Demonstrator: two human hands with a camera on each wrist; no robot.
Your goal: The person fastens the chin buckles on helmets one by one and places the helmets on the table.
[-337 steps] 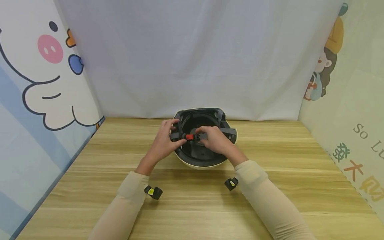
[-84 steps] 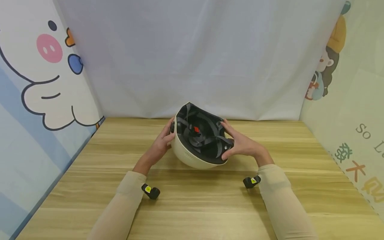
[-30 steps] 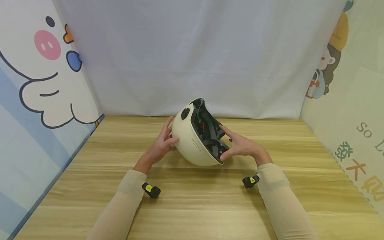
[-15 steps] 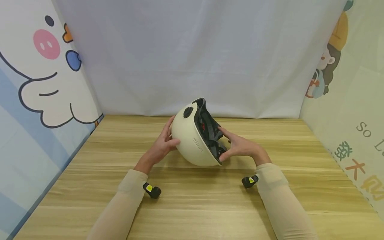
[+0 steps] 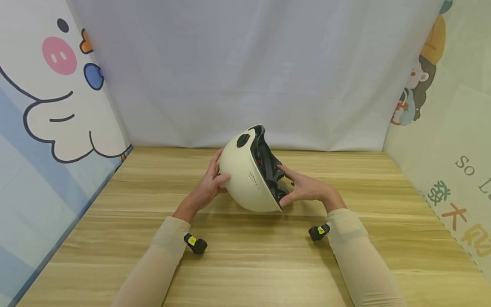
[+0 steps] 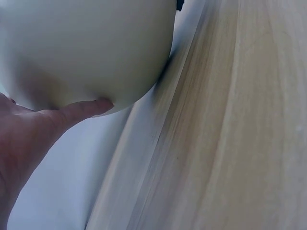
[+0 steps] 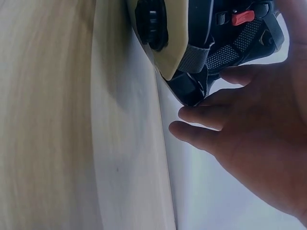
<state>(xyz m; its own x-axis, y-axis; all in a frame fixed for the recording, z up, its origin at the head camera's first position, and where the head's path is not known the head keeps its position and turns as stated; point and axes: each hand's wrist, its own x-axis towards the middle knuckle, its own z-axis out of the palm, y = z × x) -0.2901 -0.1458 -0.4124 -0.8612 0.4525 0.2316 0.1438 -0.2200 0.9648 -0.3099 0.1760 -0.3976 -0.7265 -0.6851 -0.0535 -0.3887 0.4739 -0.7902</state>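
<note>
A cream helmet point(image 5: 239, 179) is tipped on its side, its dome toward the left and its black-lined opening toward the right. My left hand point(image 5: 205, 185) grips the dome from the left, thumb on the near side; in the left wrist view the thumb point(image 6: 86, 109) presses the smooth shell. At the opening, my right hand point(image 5: 307, 187) holds the rim between thumb and fingers, its lower fingers spread in the right wrist view. A black round knob point(image 5: 243, 140) sits on the shell near the rim. Inside show grey straps and a red buckle piece point(image 7: 243, 17).
The helmet is over the far middle of a wooden table point(image 5: 245, 273). Behind it hangs a pale curtain point(image 5: 245, 76), close to the table's back edge. Printed cartoon panels stand left and right. Small black wrist cameras point(image 5: 197, 245) sit at both cuffs.
Earlier the helmet lay opening-up with both hands at the red buckle on its straps. The hands then moved to its sides, and the helmet has turned until its opening faces right.
</note>
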